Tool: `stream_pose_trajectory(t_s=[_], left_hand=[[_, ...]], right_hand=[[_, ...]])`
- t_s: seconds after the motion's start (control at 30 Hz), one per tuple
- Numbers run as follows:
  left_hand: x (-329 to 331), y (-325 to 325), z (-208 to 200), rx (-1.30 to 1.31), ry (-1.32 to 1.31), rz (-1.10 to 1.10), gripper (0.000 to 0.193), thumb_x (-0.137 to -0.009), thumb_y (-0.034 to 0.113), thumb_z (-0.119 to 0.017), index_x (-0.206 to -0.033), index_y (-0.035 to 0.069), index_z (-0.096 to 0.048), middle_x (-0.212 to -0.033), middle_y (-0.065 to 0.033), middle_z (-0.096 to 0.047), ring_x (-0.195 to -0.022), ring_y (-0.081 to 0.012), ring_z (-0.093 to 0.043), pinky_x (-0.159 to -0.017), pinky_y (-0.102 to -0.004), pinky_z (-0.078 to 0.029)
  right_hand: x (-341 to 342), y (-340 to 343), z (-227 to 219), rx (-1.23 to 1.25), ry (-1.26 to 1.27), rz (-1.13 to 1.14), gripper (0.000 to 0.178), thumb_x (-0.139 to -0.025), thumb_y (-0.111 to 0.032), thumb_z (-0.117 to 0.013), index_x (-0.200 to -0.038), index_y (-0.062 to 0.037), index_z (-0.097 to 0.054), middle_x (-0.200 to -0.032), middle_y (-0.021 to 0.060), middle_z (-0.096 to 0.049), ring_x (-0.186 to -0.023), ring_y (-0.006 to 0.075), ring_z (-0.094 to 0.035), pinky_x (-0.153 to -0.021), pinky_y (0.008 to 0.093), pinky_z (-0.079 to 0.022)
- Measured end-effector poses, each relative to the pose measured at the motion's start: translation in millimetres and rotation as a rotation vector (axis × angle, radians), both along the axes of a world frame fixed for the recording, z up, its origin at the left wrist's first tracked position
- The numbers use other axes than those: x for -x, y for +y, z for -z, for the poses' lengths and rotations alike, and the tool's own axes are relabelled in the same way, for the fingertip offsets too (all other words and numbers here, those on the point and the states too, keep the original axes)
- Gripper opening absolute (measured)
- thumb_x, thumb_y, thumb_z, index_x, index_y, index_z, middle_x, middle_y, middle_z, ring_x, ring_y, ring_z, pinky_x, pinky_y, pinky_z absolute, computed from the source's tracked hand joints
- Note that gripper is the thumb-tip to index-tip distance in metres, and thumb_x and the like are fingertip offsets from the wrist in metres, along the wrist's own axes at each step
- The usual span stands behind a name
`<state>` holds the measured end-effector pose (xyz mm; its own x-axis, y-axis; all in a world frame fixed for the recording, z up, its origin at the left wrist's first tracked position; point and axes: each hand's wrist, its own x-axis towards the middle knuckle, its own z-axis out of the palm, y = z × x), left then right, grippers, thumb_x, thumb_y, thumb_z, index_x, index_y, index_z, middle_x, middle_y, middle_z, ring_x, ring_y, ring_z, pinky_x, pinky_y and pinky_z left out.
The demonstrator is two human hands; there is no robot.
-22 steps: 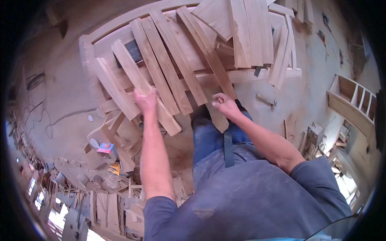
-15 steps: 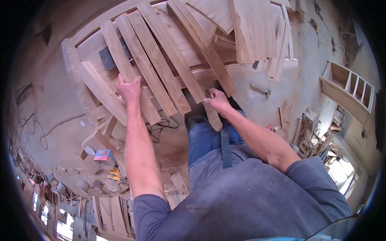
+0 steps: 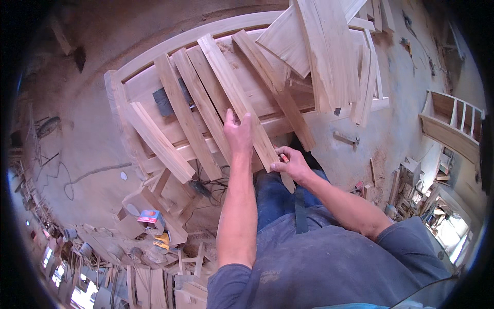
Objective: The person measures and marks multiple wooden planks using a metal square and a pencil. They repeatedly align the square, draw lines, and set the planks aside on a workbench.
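Note:
My left hand [image 3: 238,138] is closed at the edge of a long pale wooden slat [image 3: 230,85], its thumb over the wood. Against that slat's near end rests my right hand [image 3: 294,166], fingers pinched around a short reddish pencil [image 3: 284,158]. Beneath the right hand, the end of a narrow wooden piece [image 3: 288,183] pokes out toward my lap; the rest of it is hidden. Several similar slats, including a slightly curved one [image 3: 160,141] at the left, lie slanted across a long wooden panel frame [image 3: 114,95].
Wide boards [image 3: 327,56] are stacked at the frame's right end. A hammer [image 3: 346,138] lies on the floor to the right, below a small slatted wooden piece [image 3: 453,123]. At lower left are a coloured box [image 3: 150,216], a yellow tool [image 3: 161,240] and dark cables [image 3: 208,188].
My left hand has moved right, from a slat farther left to the one by my right hand. My right hand now rests at that slat's near end. The whole view has shifted.

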<state>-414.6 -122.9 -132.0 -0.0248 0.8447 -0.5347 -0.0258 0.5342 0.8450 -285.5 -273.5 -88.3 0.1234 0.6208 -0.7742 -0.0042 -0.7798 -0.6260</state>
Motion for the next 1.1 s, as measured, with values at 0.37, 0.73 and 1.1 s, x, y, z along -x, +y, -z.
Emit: stream_pose_trajectory(t_s=[0.37,0.73,1.1], left_hand=[[-18,-3,-42,0.164,-0.625,-0.158,0.044,-0.107,0.031,-0.056,-0.132,-0.004,-0.053,-0.104,-0.0184,-0.067,-0.078,-0.0275,-0.067,-0.070,-0.0354,-0.057],[-48,-12,-81,0.133,-1.142,-0.126,0.063,-0.104,0.057,-0.051,-0.137,0.005,-0.060,-0.118,-0.0209,-0.065,-0.098,-0.0363,-0.061,-0.084,-0.0472,-0.052],[-83,5,-105,0.139,-1.117,-0.053,0.067,-0.107,0.060,-0.039,-0.133,0.001,-0.057,-0.104,-0.0205,-0.065,-0.087,-0.0344,-0.060,-0.079,-0.0476,-0.049]], right_hand=[[-8,-19,-108,-0.479,-0.257,-0.245,0.082,-0.076,-0.015,-0.087,-0.146,0.0002,-0.045,-0.131,0.0238,-0.057,-0.124,0.0390,-0.059,-0.106,0.0437,-0.047],[-45,-27,-131,-0.311,-0.107,-0.048,0.085,-0.069,-0.008,-0.090,-0.145,-0.0011,-0.052,-0.133,0.0132,-0.063,-0.125,0.0253,-0.060,-0.111,0.0366,-0.045],[-69,-32,-144,-0.489,-0.287,-0.011,0.083,-0.070,-0.008,-0.087,-0.143,-0.0001,-0.050,-0.126,0.0179,-0.059,-0.117,0.0332,-0.061,-0.104,0.0398,-0.048]])
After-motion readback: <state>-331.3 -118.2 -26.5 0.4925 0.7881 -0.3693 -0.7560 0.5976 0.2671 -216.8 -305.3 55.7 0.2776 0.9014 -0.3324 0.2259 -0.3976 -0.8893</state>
